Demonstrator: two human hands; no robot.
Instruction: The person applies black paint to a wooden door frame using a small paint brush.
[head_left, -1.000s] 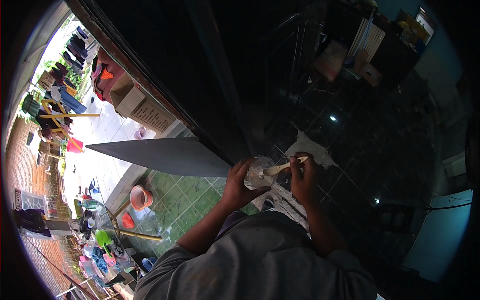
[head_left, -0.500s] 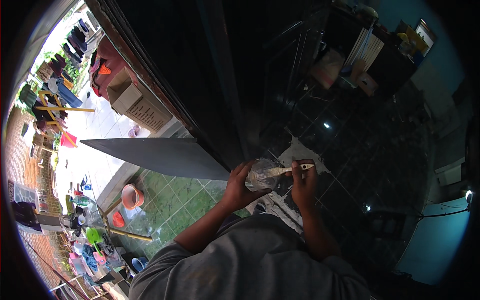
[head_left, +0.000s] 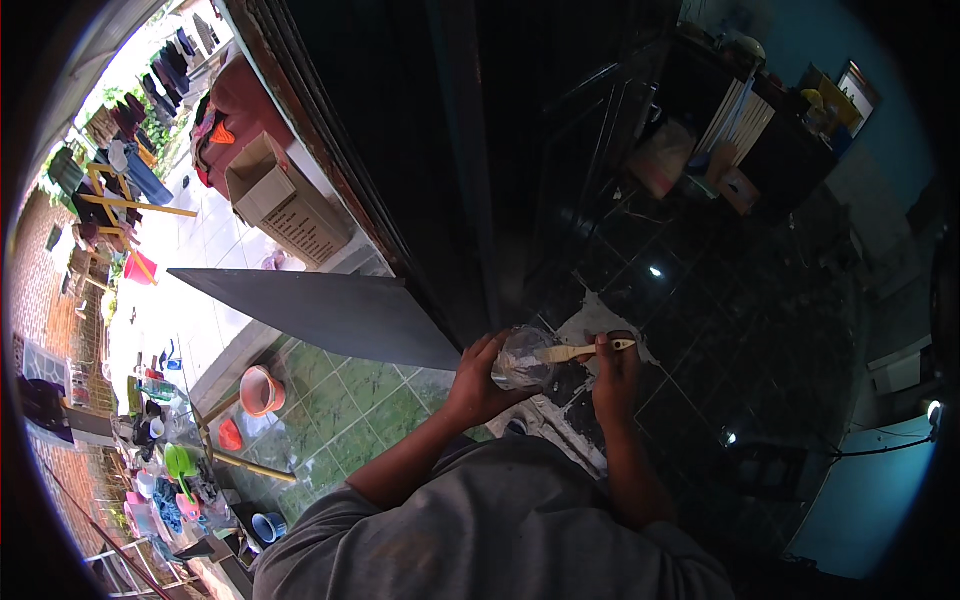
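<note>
My left hand is closed around the side of a clear plastic cup. Pale, cloudy stuff shows inside the cup; I cannot make out what it is. A flat paintbrush with a light wooden handle is pinched in my right hand, held nearly level. Its bristle end lies over or inside the cup's mouth. Just beyond my left hand, a grey panel stretches off to the left. The dark door rises ahead of both hands.
Pale whitish material covers a patch of the dark tiled floor near my right hand. Left are green tiles, an orange bucket and a cardboard box. A cluttered dark cabinet stands far right.
The paintbrush has turned a little and its bristles sit slightly higher against the cup. My right hand has shifted slightly down. The view has also moved a little.
</note>
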